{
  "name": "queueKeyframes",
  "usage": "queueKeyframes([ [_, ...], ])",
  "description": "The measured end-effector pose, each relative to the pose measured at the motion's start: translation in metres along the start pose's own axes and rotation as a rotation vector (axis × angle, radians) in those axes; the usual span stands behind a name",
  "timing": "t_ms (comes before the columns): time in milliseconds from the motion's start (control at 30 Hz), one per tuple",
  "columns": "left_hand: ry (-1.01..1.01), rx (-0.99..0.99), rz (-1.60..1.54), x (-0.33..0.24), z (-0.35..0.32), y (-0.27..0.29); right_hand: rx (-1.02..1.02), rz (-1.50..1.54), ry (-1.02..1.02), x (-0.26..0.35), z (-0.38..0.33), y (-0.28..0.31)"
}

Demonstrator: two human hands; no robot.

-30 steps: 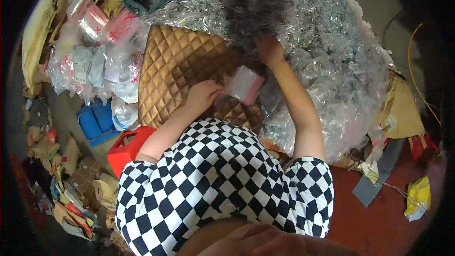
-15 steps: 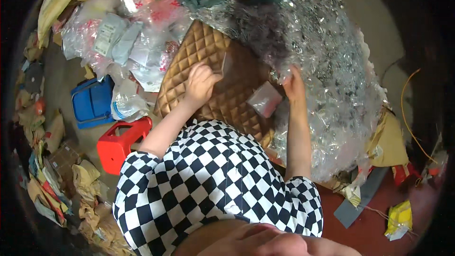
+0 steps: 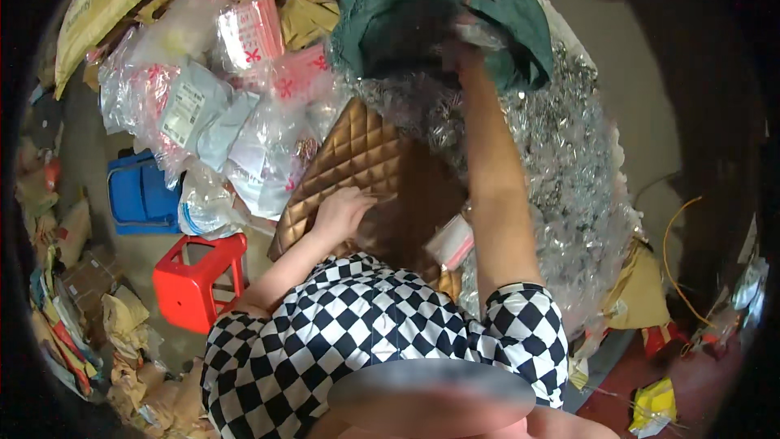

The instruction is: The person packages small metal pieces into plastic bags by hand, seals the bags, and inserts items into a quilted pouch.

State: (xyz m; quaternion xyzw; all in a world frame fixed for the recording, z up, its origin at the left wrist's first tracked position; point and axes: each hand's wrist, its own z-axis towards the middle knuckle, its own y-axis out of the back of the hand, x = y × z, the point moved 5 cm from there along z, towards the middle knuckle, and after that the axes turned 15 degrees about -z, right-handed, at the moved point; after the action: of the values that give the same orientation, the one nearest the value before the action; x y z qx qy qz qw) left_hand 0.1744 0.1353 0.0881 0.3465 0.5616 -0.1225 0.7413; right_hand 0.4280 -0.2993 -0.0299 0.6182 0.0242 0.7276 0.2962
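Observation:
My left hand [image 3: 345, 213] rests over a bronze quilted pad [image 3: 345, 150] across my lap, its fingers pinched on the edge of a thin, see-through plastic piece [image 3: 382, 197]. My right arm is stretched far forward, and the right hand [image 3: 463, 55] is at the mouth of a dark green woven sack [image 3: 406, 0]. A small clear plastic packet [image 3: 481, 34] shows by that hand, inside the sack's opening. Motion smears the right fingers, so their grip cannot be made out. On the pad's right part lies a small clear bag [image 3: 451, 241] with a pinkish-red band.
A heap of shiny clear plastic bits [image 3: 569, 171] spreads on the right. Bundles of plastic packaging [image 3: 195, 106] lie at the left, near a blue stool [image 3: 145, 195] and a red stool [image 3: 191, 284]. Cardboard scraps [image 3: 126, 317] line the far left; an orange cord [image 3: 670, 260] curves at right.
My right hand has moved forward from above the heap to the green sack. The sack shows larger and its mouth faces me. My left hand stays over the pad.

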Motion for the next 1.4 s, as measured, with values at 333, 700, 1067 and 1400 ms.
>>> queueKeyframes([
  [333, 0.179, -0.021, 0.0, 0.046, 0.017, 0.004, 0.144, 0.31, -0.792, 0.153, -0.19, 0.033],
  [700, -0.043, 0.234, 0.058, 0.002, 0.013, -0.035, 0.161, 0.353, -0.871, 0.164, -0.394, 0.079],
  [1067, -0.165, 0.569, -0.22, -0.083, -0.023, -0.085, 0.573, -0.686, -0.197, 0.322, -0.395, 0.068],
  [1400, -0.199, 0.765, -0.282, -0.095, -0.064, -0.114, 0.605, -0.641, 0.013, 0.35, -0.456, 0.07],
])
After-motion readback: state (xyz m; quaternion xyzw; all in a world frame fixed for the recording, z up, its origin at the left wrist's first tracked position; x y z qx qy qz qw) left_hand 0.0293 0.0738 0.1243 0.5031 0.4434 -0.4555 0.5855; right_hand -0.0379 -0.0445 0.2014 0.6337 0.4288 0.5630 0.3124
